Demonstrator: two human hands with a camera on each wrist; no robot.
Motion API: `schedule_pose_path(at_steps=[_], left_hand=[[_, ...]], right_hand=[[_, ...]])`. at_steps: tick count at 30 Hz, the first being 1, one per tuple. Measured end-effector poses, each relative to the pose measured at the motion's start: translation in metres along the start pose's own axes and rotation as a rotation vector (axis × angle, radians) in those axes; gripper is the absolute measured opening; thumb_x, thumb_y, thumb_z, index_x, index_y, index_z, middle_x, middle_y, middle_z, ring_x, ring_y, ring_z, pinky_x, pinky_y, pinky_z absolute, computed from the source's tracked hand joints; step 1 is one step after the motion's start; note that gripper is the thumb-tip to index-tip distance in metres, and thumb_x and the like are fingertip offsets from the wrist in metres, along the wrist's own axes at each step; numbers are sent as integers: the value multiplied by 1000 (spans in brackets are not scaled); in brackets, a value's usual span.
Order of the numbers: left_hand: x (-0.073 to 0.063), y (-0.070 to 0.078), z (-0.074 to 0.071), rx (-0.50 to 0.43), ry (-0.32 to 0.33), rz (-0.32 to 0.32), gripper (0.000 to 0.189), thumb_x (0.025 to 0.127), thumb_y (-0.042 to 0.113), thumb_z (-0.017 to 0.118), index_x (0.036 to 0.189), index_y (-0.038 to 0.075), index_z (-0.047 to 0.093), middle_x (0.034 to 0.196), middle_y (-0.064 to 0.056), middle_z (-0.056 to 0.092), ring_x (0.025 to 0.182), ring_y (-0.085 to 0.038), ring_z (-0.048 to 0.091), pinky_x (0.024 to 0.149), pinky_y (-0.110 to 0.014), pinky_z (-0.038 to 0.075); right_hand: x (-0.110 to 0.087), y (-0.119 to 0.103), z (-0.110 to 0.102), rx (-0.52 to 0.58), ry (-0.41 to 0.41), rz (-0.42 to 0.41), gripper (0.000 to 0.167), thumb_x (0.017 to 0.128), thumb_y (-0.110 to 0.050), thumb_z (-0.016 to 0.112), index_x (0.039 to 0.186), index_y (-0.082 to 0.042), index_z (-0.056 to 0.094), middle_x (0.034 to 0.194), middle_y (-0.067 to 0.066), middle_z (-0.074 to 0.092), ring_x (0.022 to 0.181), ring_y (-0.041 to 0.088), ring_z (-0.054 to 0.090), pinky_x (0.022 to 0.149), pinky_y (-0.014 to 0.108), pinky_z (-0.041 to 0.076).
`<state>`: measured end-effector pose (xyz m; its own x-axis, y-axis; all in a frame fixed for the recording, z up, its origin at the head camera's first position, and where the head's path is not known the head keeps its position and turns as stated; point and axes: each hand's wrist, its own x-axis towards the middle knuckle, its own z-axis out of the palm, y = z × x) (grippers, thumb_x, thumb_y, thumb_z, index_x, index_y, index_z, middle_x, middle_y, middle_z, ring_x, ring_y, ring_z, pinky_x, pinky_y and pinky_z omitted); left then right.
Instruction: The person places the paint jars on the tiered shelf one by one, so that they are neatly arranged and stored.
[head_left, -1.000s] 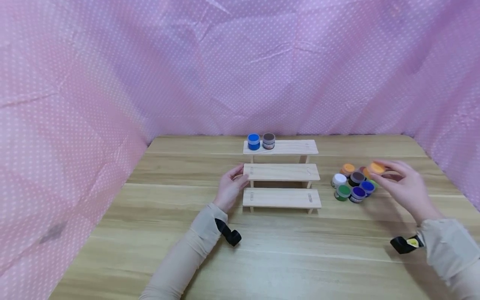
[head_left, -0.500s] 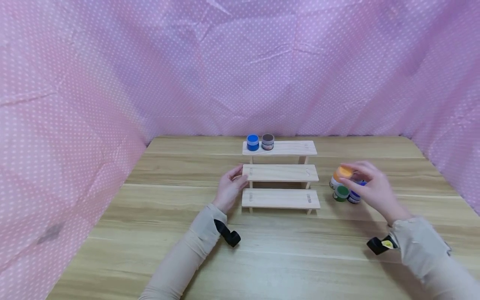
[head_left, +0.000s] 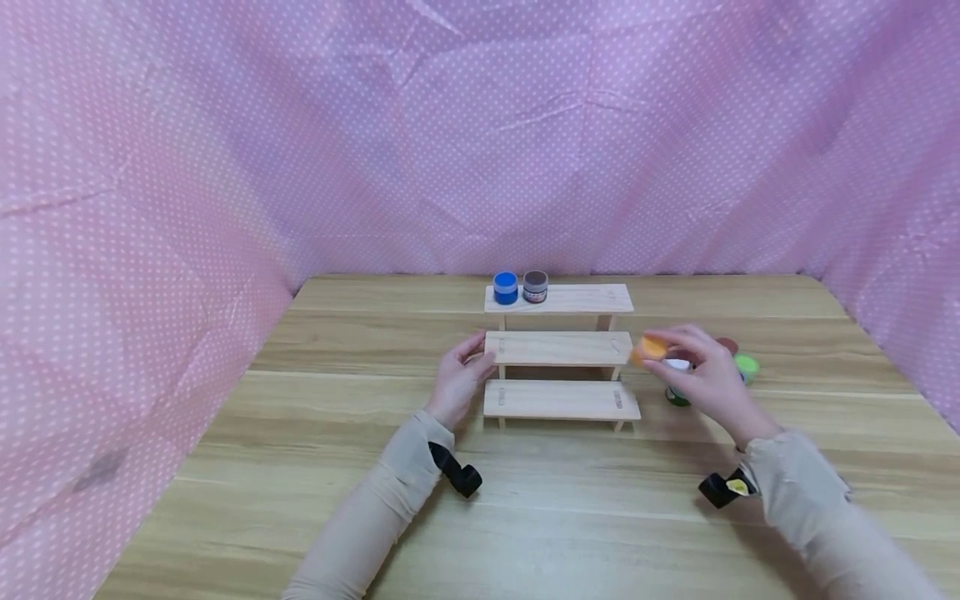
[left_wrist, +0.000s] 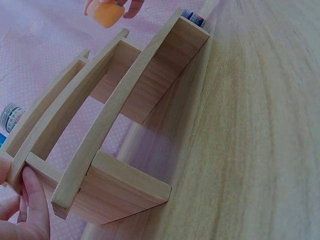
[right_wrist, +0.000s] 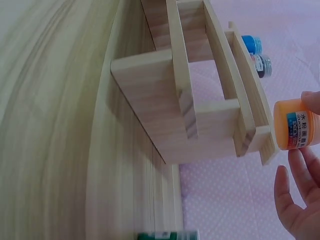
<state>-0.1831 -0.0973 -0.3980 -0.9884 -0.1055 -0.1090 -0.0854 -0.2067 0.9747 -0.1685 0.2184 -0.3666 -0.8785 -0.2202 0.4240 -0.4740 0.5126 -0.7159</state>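
Observation:
My right hand [head_left: 708, 379] pinches an orange paint jar [head_left: 649, 347] between thumb and fingers, in the air off the right end of the middle tier of a three-tier wooden display stand [head_left: 558, 348]. Its printed label faces the right wrist camera, where the orange jar [right_wrist: 290, 131] shows beyond the stand's end. My left hand [head_left: 457, 379] grips the left end of the middle tier, with fingertips [left_wrist: 34, 187] against the wood below the board. On the top tier stand a blue paint jar [head_left: 506, 288] and a dark brown paint jar [head_left: 536, 287], side by side at the left.
Right of the stand, partly hidden by my right hand, several more jars stand on the table, among them a white jar [head_left: 678, 365], a light green jar [head_left: 746, 365] and a reddish-brown jar [head_left: 727, 344]. A pink dotted cloth [head_left: 480, 150] hangs behind the table.
My right hand has carried the orange jar leftward from above the jar group to the stand's right side. My left hand has stayed at the middle tier.

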Motion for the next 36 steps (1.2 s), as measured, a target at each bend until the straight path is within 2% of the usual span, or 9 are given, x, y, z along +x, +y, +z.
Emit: schedule_pose_path(at_steps=[7, 15, 18, 23, 29, 36], left_hand=[[-2, 0, 2, 14, 0, -6, 46, 91, -5, 54, 137, -3, 46, 123, -19, 51, 99, -15, 56, 92, -31, 53], [-2, 0, 2, 18, 0, -10, 47, 91, -5, 55, 137, -3, 46, 122, -18, 52, 98, -15, 57, 91, -30, 53], [-2, 1, 1, 9, 3, -9, 47, 91, -5, 55, 136, -3, 46, 120, -17, 52, 96, -14, 57, 89, -28, 54], [-1, 1, 1, -6, 7, 2, 46, 91, -7, 54, 136, -5, 46, 116, -16, 52, 91, -11, 57, 87, -26, 54], [-2, 2, 0, 6, 3, -12, 46, 91, -5, 54, 137, -3, 45, 120, -17, 52, 96, -14, 56, 90, -28, 53], [-2, 4, 0, 12, 4, -14, 46, 91, -5, 55, 137, -2, 46, 121, -17, 52, 97, -14, 57, 90, -28, 53]], right_hand=[[9, -2, 12, 27, 17, -42, 35, 82, -5, 72, 115, 3, 65, 104, -7, 57, 92, -8, 53, 80, 4, 47], [19, -14, 22, 74, -22, -2, 40, 82, -7, 72, 120, 0, 63, 113, 9, 56, 89, -6, 56, 78, 8, 50], [23, -19, 26, 68, -27, 11, 41, 82, -10, 73, 121, -2, 62, 115, 10, 56, 88, -7, 55, 80, 8, 48], [33, -25, 35, 94, -13, -16, 40, 82, -9, 73, 120, -1, 63, 116, 12, 57, 92, -2, 54, 84, 8, 47], [45, -32, 48, 180, 24, -49, 39, 80, -2, 73, 117, 3, 63, 113, 12, 56, 92, -1, 54, 81, 10, 51], [59, -41, 55, 187, 74, -100, 36, 78, 1, 74, 114, 2, 65, 108, 12, 57, 90, 1, 53, 79, 9, 49]])
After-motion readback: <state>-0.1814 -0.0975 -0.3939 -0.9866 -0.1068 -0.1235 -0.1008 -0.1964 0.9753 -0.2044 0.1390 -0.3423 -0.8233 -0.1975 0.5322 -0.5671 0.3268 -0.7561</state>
